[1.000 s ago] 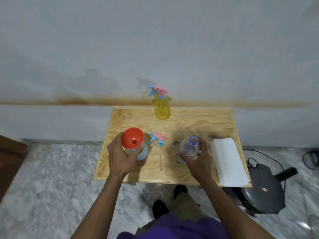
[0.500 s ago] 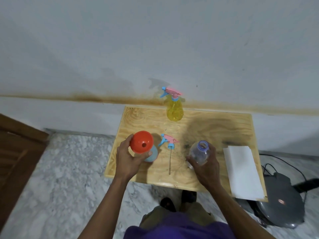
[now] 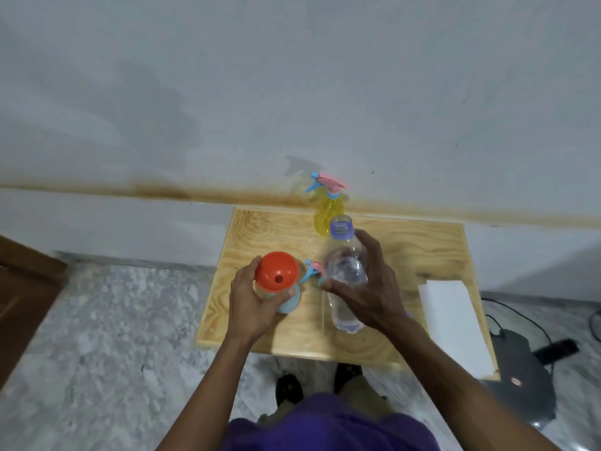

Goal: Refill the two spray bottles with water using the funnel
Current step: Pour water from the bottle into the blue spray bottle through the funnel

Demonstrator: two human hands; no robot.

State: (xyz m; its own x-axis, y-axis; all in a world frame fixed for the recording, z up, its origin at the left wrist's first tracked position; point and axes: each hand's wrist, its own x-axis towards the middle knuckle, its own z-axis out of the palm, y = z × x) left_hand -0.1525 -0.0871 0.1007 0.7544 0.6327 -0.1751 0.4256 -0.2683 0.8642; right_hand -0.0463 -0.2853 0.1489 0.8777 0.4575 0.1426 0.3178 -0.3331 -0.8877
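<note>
Raised off the table (image 3: 260,229) since before, the water bottle (image 3: 346,271), uncapped in the right hand (image 3: 367,288), nears the funnel (image 3: 276,271); left hand (image 3: 253,297) grips funnel and blue spray bottle (image 3: 289,302). Pouring appears imminent.

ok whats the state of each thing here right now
water bottle: uncapped, lifted, gripped by right hand
funnel: seated in blue spray bottle
blue spray bottle: sprayer off, upright, held by left hand
loose sprayer: lying on table
yellow spray bottle: sprayer on, upright
</note>
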